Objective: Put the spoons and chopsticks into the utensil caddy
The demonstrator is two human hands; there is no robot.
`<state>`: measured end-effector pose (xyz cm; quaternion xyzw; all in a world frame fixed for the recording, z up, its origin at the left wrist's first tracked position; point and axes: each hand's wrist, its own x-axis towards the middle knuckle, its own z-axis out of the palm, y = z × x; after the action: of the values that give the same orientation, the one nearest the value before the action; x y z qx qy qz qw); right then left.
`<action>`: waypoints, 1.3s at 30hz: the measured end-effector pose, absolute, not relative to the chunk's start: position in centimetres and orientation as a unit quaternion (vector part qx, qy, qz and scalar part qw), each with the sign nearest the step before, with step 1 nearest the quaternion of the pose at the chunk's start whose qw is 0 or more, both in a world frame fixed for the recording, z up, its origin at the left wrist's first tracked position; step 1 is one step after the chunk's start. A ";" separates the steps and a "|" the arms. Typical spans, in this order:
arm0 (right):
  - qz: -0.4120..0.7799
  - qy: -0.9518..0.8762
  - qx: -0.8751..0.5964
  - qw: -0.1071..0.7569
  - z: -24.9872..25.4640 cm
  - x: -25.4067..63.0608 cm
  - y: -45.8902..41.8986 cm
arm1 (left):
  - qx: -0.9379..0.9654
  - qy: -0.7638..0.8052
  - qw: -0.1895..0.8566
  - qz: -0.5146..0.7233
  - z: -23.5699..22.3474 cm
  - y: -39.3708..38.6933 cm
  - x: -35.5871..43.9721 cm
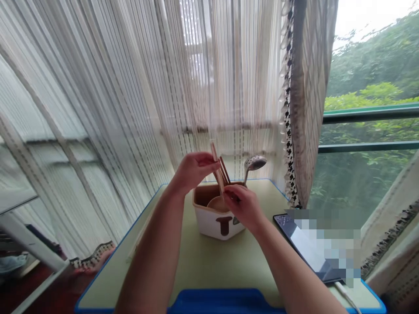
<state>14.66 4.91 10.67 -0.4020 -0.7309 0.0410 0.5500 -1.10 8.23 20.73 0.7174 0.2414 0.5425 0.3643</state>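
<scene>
My left hand [199, 169] is closed round the upper part of a thin, light wooden stick [214, 152], which looks like wrapped chopsticks with a clear sleeve end on top. Lower down, my right hand [241, 204] pinches the same slim piece near its bottom end. It leans a little over a white box with a brown inside [204, 224]. Brown chopsticks [224, 170] stand in the box behind my hands. A metal slotted ladle [255, 162] rises from its back right. Inside, a rounded tan thing [218, 203] is partly hidden.
The box stands on a pale green table [196, 266] with a blue edge. A tablet [310, 248] with a white cable [347, 296] lies at the right. Striped curtains [131, 87] hang behind, and a window railing [369, 114] is at the right.
</scene>
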 end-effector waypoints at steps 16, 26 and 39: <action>-0.055 -0.781 -0.379 0.494 10.3 14.8 5.2 | 0.716 0.297 0.396 0.492 21.3 7.9 -3.0; -0.088 -0.771 -0.434 0.458 10.3 14.0 4.5 | 0.691 0.363 0.426 0.457 21.0 8.9 -3.8; -0.101 -0.729 -0.494 0.463 9.9 13.0 4.1 | 0.707 0.315 0.456 0.439 20.5 9.6 -3.7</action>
<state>13.01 4.08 9.92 -0.4936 -0.7291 -0.1010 0.4633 -3.71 9.63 20.54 0.7070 0.3148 0.4395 0.4560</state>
